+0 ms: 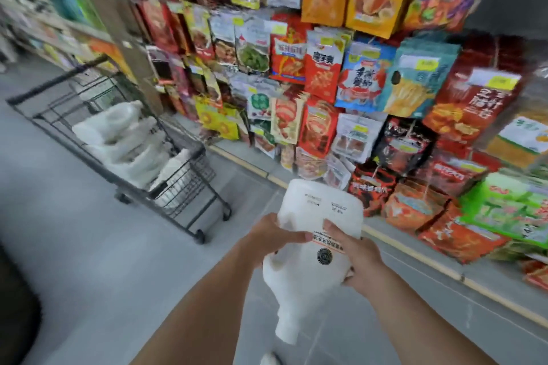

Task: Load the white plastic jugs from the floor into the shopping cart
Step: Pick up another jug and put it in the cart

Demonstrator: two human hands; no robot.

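Both hands hold one white plastic jug (314,246) in front of me, tipped so its cap points down toward me and its flat base points away. My left hand (272,234) grips the jug's left side. My right hand (355,258) wraps its right side, thumb on the label. The black wire shopping cart (184,187) stands on the floor to the left, well beyond my hands. Several white jugs (124,139) lie piled inside its basket.
A rack of hanging snack bags (341,74) fills the right side down to a low base edge with a yellow strip (415,252). Grey tiled floor (103,261) lies between me and the cart. A dark object (14,305) sits at the left edge. More shelves run behind the cart.
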